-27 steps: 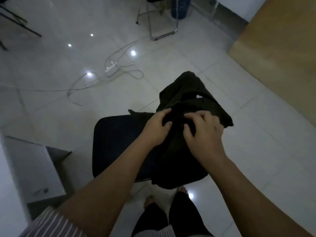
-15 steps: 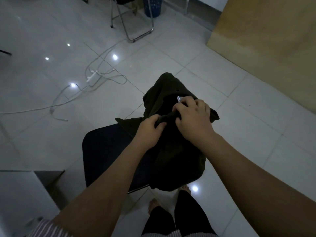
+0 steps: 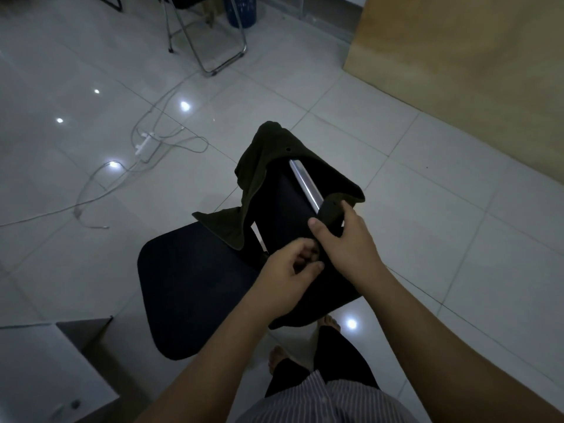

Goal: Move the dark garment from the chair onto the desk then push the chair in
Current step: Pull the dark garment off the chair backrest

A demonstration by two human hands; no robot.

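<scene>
A dark olive garment (image 3: 268, 154) hangs over the backrest of a dark chair (image 3: 189, 285) in the middle of the view. Part of it is pulled aside, so the backrest's metal bar shows. My right hand (image 3: 345, 239) pinches a fold of the garment at the backrest's near end. My left hand (image 3: 290, 279) is curled just left of it, at the cloth's lower edge; whether it grips the cloth I cannot tell. One flap lies on the seat. A white desk corner (image 3: 45, 370) shows at the lower left.
White cables and a power strip (image 3: 146, 145) lie on the tiled floor to the left. A metal folding chair (image 3: 207, 41) and a blue bin (image 3: 242, 10) stand at the back. A wooden panel (image 3: 476, 62) fills the right side. My feet are beneath the chair's backrest.
The garment has been drawn back off the backrest, uncovering the metal bar. Both hands have slid toward me along the cloth. The view has tilted up and shifted.
</scene>
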